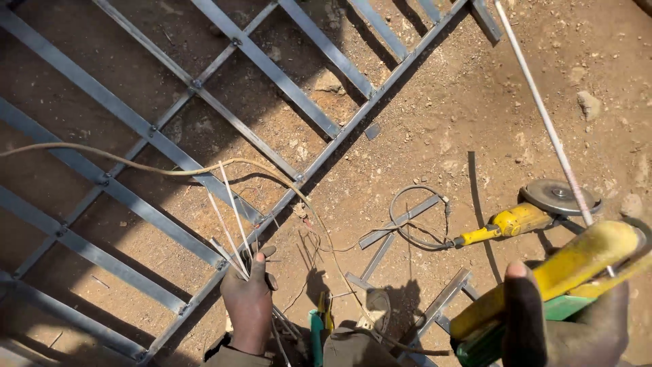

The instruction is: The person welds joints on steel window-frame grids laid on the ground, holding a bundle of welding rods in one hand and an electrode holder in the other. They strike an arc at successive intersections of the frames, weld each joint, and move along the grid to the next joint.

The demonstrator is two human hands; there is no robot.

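While the left hand (250, 299) squeezes thin welding rods (231, 217) tight, the right hand (570, 326) is wrapped around a yellow-and-green holder (543, 285).

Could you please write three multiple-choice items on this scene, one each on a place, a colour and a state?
1. Where does the angle grinder lie? A on the metal grille B on the dirt ground C in a hand
2. What colour is the grinder's body? A yellow B red C blue
3. What does the left hand grip? A nothing B a hammer C thin rods

Answers: 1 B, it rests on bare soil right of the metal grille. 2 A, its casing is yellow. 3 C, the fingers close round several thin rods.
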